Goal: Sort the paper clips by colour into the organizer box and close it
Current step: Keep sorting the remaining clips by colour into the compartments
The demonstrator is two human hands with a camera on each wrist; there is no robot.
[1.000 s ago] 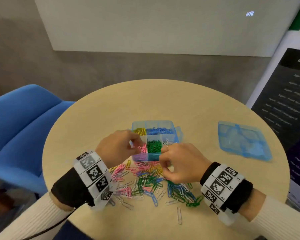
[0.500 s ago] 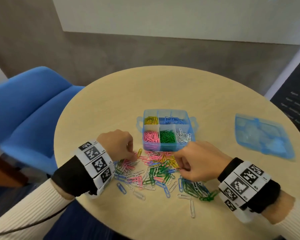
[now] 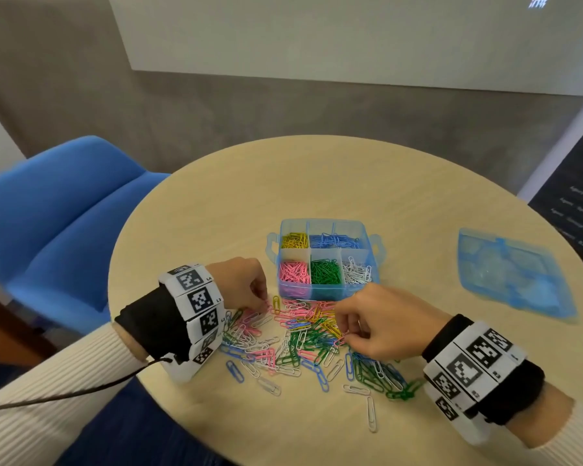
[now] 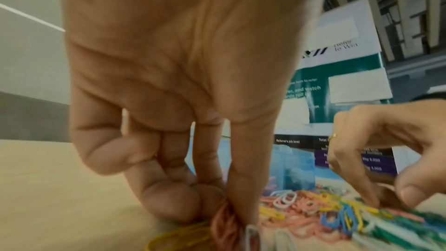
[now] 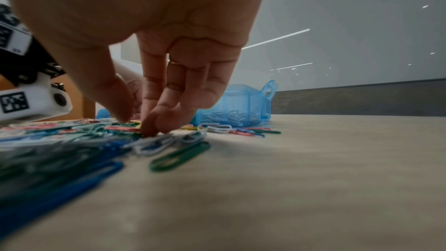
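The loose heap of paper clips [image 3: 303,344] lies on the table [image 3: 401,203] just in front of the open box [image 3: 327,260]; its lid [image 3: 515,274] is set well apart to the right. A second ago the left hand [image 3: 243,284] was at the pink compartment; now pink clips [image 4: 224,220] are pinched at the heap's left edge. The right hand [image 3: 381,321] is curled into the heap; whether a clip is held cannot be told. Much sorting is judged left.

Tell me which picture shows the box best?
The head view. It looks down into the box, so you see the yellow, blue, pink, green and white clips in separate compartments. The right wrist view shows only one see-through side and a latch. In the left wrist view it is blurry and mostly behind the left hand.
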